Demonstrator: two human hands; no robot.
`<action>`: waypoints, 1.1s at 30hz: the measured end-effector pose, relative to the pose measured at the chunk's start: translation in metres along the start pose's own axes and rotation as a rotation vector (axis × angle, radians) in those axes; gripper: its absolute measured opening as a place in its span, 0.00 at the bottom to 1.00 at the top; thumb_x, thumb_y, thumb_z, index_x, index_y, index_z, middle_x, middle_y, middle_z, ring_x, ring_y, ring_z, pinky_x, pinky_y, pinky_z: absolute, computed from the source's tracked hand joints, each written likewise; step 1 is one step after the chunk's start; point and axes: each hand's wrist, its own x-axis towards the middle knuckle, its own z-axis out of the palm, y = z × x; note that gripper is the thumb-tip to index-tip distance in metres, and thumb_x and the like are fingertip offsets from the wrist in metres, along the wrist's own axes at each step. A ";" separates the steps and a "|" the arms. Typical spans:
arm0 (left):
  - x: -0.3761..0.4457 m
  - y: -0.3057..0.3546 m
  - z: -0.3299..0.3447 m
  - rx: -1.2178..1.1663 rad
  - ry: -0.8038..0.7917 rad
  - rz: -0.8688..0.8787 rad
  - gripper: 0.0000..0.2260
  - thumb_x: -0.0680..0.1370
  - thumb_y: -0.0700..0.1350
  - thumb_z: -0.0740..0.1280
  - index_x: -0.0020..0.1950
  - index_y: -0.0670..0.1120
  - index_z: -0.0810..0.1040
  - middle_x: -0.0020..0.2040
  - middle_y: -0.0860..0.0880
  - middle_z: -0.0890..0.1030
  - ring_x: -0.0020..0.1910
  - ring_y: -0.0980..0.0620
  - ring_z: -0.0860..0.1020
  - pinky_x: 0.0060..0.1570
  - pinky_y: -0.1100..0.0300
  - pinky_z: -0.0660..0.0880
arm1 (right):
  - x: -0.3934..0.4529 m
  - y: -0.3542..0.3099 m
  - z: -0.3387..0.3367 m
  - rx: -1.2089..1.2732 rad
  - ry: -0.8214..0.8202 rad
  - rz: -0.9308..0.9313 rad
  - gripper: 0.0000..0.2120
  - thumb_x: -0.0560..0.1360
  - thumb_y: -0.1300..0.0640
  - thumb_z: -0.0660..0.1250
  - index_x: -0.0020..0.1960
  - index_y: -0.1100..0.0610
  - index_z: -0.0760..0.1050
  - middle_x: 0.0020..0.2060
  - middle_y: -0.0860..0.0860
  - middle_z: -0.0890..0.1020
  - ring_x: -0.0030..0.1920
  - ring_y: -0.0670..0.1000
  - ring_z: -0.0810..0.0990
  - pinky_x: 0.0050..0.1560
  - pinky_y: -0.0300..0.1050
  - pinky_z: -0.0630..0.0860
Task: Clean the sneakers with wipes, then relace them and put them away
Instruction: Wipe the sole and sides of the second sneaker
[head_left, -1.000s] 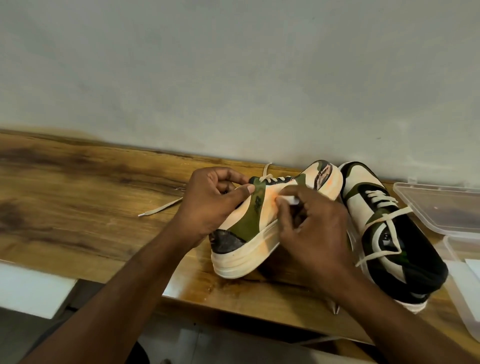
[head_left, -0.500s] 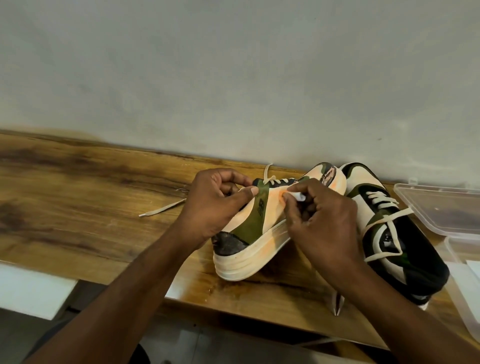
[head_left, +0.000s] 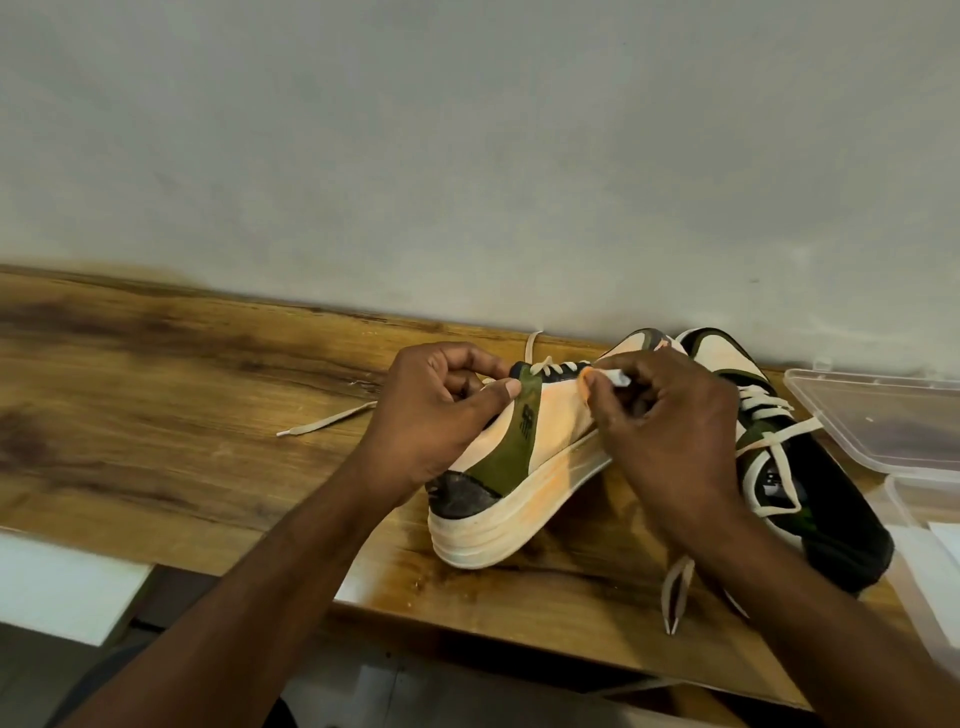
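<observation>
1. fingers of the left hand are curling over the collar of the near sneaker, with the thumb pressing flat on its olive side stripe; the hand is gripping the shoe at the lace opening.
2. right hand is pinching a white lace tip between thumb and forefinger, just above the sneaker's eyelet row, while the other fingers are folding into the palm.
3. near sneaker is sitting on the wooden table, tilting onto its side, with its heel pointing toward the front edge and its toe toward the wall.
4. second sneaker is lying just beside it on the right, with its toe also toward the wall and its cream laces crossing loosely.
5. one loose lace end is trailing leftward across the tabletop, and another pair of lace ends is hanging near the front table edge under the right wrist.
6. clear plastic box is sitting at the far right, near the second sneaker.
7. open wood is stretching well to the left of the hands; the sneaker's heel is lying close to the front edge.
</observation>
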 end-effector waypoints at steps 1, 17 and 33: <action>-0.001 0.000 0.002 0.005 -0.001 0.006 0.03 0.77 0.40 0.77 0.48 0.47 0.86 0.30 0.48 0.83 0.30 0.55 0.80 0.36 0.59 0.76 | -0.003 -0.003 0.003 0.016 0.001 0.002 0.04 0.78 0.56 0.75 0.51 0.52 0.87 0.40 0.44 0.84 0.38 0.41 0.80 0.42 0.44 0.79; 0.001 0.005 0.001 -0.027 -0.136 -0.095 0.01 0.81 0.39 0.71 0.51 0.44 0.82 0.34 0.52 0.84 0.33 0.58 0.80 0.38 0.61 0.76 | -0.022 -0.027 0.009 0.051 -0.094 -0.025 0.06 0.78 0.57 0.74 0.54 0.54 0.86 0.46 0.46 0.84 0.43 0.43 0.80 0.46 0.44 0.81; -0.002 0.011 0.001 -0.145 -0.294 -0.203 0.09 0.84 0.35 0.66 0.61 0.46 0.77 0.44 0.46 0.88 0.38 0.55 0.84 0.40 0.60 0.79 | -0.027 -0.036 0.013 0.106 -0.107 -0.055 0.06 0.77 0.59 0.76 0.54 0.54 0.87 0.46 0.46 0.86 0.45 0.43 0.83 0.47 0.38 0.81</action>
